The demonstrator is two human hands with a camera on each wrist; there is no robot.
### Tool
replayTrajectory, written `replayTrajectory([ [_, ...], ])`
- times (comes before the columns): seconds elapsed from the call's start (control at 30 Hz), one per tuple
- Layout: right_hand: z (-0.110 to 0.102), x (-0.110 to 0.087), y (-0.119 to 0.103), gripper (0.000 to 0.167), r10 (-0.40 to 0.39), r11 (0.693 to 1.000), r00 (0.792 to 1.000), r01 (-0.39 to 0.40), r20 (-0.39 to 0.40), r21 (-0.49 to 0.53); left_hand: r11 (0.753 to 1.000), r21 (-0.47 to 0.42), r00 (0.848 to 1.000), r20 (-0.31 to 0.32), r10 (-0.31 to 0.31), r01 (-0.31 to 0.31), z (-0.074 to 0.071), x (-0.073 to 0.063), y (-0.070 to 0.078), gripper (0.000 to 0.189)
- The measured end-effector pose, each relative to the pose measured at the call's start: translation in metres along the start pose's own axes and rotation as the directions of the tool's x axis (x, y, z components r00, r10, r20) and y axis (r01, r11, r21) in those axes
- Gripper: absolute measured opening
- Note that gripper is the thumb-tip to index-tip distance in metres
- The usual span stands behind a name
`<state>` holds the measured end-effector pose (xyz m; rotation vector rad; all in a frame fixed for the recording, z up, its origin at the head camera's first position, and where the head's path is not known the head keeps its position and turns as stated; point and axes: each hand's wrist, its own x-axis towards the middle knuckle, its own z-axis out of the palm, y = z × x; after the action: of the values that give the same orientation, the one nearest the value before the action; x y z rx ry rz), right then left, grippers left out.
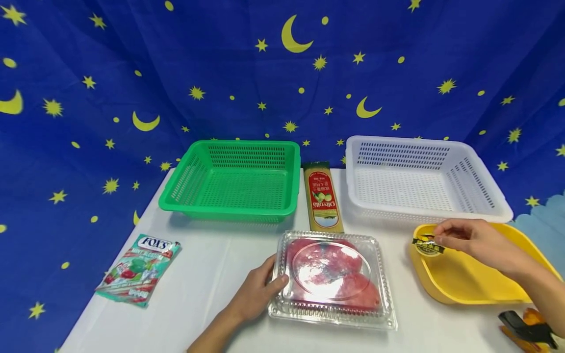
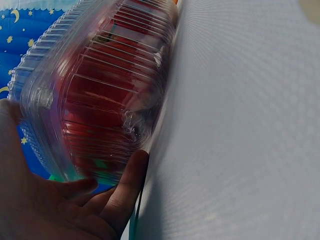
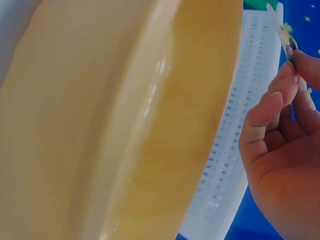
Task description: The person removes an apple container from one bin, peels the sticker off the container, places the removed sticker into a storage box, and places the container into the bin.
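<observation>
A clear plastic clamshell box (image 1: 333, 284) with red pieces inside, possibly cut fruit, lies on the table at the front middle. My left hand (image 1: 256, 294) holds its left edge, thumb over the lid rim and fingers along the side. In the left wrist view, the fingers (image 2: 127, 192) reach low on the ribbed wall of the box. My right hand (image 1: 478, 242) is over the yellow tub (image 1: 434, 289), pinching a round sticker label (image 1: 428, 246) with a black band between thumb and fingertips. Edge-on in the right wrist view, the label (image 3: 282, 35) stands up from the fingertips.
Behind stand a green basket (image 1: 238, 213) and a white basket (image 1: 423, 211), with an Olivoila spaghetti pack (image 1: 323, 196) between them. A Fox's candy bag (image 1: 139, 269) lies at the left. At the lower right, a black-and-orange object (image 1: 523, 326) is partly hidden by the right forearm.
</observation>
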<state>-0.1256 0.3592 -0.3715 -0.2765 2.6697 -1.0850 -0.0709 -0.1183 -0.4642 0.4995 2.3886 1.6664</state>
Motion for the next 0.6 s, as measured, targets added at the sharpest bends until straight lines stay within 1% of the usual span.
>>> replayTrajectory([
  [0.13,-0.002,0.000,0.007,0.026,0.039,0.999,0.999,-0.039,0.027,-0.016,1.000,0.008,1.000,0.003,0.006,-0.006,0.000,0.001,0.000,0.053],
  [0.33,-0.004,0.002,0.015,0.028,0.070,0.997,0.996,-0.067,0.060,-0.046,1.000,0.012,1.000,0.001,0.002,-0.002,-0.001,0.000,0.001,0.053],
  [0.47,-0.006,0.003,0.021,0.028,0.083,0.995,0.992,-0.078,0.095,-0.056,1.000,0.020,1.000,0.002,-0.008,0.008,-0.001,0.000,0.002,0.053],
  [0.6,-0.008,0.003,0.027,0.027,0.085,0.995,0.991,-0.079,0.105,-0.063,1.000,0.022,1.000,0.004,-0.005,0.005,0.000,0.000,0.001,0.054],
])
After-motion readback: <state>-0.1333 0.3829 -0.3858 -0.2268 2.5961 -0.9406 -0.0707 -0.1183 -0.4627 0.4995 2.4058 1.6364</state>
